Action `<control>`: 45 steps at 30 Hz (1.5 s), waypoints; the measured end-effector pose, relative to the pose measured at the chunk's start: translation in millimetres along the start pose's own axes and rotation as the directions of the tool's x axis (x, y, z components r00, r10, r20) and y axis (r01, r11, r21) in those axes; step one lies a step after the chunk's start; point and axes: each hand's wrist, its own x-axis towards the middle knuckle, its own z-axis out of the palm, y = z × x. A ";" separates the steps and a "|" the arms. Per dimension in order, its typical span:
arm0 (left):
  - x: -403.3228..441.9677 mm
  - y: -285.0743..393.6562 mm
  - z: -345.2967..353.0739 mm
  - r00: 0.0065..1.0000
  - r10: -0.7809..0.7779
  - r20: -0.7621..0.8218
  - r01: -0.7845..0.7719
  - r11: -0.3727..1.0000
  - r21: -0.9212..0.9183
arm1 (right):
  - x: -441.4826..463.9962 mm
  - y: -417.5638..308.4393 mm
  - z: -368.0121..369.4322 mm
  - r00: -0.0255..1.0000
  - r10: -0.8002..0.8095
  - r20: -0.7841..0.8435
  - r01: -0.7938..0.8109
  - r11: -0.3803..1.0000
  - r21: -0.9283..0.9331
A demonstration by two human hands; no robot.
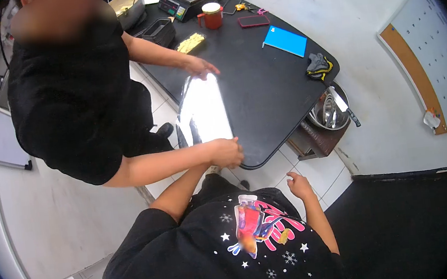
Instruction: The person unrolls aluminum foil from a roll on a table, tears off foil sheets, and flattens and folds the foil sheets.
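My right hand [299,184] hangs off the table's front corner, its fingers apart and nothing in them. My left forearm [181,192] reaches toward the table edge; the hand is hidden behind a co-worker's forearm. At the left edge of the black table [268,96], a shiny, strongly reflecting sheet [204,109] lies, perhaps plastic film. The co-worker's one hand [200,65] is at its far end and the other hand [227,153] at its near end, close to my left wrist.
Along the table stand a scale [190,0], black trays [159,33], yellow pieces [190,43], a red lidded jug [212,17], a phone [253,21], a blue notebook [285,41] and grey-yellow gloves [319,67]. Below the right edge, a knife [344,104] lies across a metal bowl [317,121].
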 end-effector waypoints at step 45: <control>-110.0 -45.1 -10.7 0.871 -0.371 0.323 0.472 0.815 -0.336 | 14.4 60.4 44.6 0.961 0.122 -0.248 -0.029 0.937 0.349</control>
